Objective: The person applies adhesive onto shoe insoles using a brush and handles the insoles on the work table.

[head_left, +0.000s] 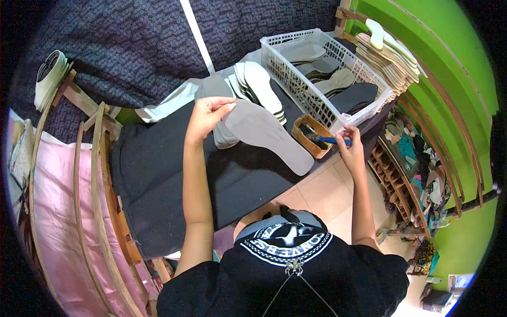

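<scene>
My left hand [207, 117] pinches the wide end of a grey shoe insole [266, 131] between thumb and fingers. The insole slants down to the right over the dark-covered table. Under and behind it, partly hidden, lies a stack of grey insoles [224, 139]. In my right hand [353, 150] is the blue handle of a brush [328, 140]. Its head dips into a small tan open container [301, 141] at the table's right edge; what the container holds is hard to make out. Several white-topped insoles [260, 89] lie stacked just beyond the grey one.
A white plastic crate [296, 74] with insoles in it stands at the back right. Beside it rises a tall pile of pale insoles [388, 68]. Wooden rails [97, 174] run along the left. A cluttered wooden shelf [398, 182] stands below the green wall [449, 79].
</scene>
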A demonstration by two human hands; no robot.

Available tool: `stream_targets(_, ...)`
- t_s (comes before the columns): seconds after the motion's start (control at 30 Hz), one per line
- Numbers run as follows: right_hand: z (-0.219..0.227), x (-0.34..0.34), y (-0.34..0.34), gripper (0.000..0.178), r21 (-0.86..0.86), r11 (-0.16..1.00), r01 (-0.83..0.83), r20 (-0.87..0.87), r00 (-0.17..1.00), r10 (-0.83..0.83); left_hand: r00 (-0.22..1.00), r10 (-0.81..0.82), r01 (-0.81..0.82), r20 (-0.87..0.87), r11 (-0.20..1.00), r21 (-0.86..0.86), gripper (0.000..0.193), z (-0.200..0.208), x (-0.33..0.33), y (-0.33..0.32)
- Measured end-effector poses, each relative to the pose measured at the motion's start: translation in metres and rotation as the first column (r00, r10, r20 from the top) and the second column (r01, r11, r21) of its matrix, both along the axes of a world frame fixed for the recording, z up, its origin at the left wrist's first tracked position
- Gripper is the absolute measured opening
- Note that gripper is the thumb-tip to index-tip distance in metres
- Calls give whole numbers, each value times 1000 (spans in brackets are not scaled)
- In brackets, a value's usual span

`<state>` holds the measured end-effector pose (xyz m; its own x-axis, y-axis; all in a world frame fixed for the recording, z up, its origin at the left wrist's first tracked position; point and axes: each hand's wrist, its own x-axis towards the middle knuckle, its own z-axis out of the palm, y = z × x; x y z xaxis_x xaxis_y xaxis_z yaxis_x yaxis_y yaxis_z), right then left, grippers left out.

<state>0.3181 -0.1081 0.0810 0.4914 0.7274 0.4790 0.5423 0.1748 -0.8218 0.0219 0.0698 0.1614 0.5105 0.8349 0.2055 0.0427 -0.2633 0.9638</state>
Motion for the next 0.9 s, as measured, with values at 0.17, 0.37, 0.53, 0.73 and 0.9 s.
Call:
stream_targets(0.17,38,11,-13,19,-16,977,215,268,942,-203,996,-85,85,-4,995,52,22,8,11,6)
stream_targets(0.37,117,-1,33,21,3,977,-215,131,968,213,947,-315,313,63,949,49,37,25,39,14)
stream_targets(0.53,147,-28,89,21,-268,684,-678,-31,716,697,923,-372,370,93,928,37,34,48,63,12)
stream_targets(0.73,142,-18,121,23,-404,617,-675,-76,697,713,906,-423,423,-26,903,78,36,61,85,25)
stream_targets(0.9,145,19,141,16,-319,659,-681,-90,714,694,923,-380,381,60,924,-6,37,68,111,43)
